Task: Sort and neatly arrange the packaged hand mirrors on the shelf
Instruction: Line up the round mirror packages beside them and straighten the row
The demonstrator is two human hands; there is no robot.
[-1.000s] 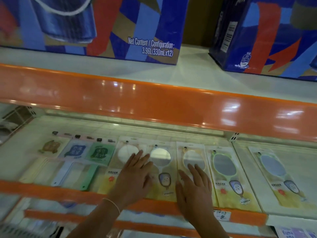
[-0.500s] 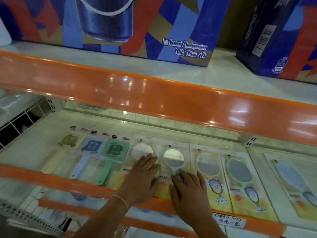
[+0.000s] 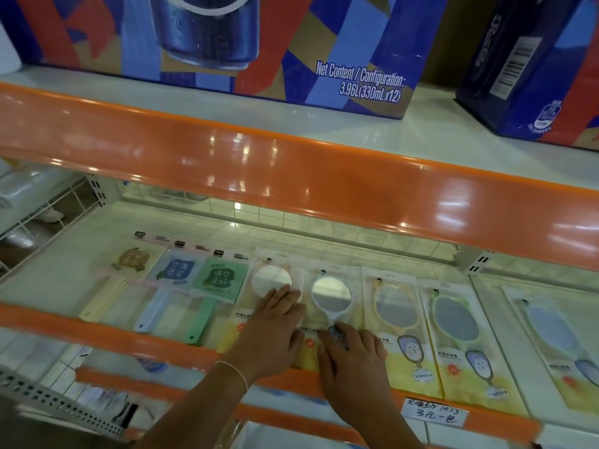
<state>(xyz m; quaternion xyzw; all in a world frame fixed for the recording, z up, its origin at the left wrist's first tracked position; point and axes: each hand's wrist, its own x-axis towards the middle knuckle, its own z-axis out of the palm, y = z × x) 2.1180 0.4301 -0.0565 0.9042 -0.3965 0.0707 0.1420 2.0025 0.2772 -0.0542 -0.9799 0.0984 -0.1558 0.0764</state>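
Starting left: square mirrors [image 3: 181, 277], then left hand [image 3: 270, 332] flat, fingers straight, on the round mirror pack [image 3: 275, 286]. Right hand [image 3: 351, 361] rests loose-fingered on the white mirror pack [image 3: 330, 303] near the shelf [image 3: 97, 322] edge. Light, slippery, breakable; I'd grab edges. Box [image 3: 356, 59] reads "3.96L(330mLx12)".

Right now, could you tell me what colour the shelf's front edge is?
Orange, glossy; the shelf edge shows best in the head view.
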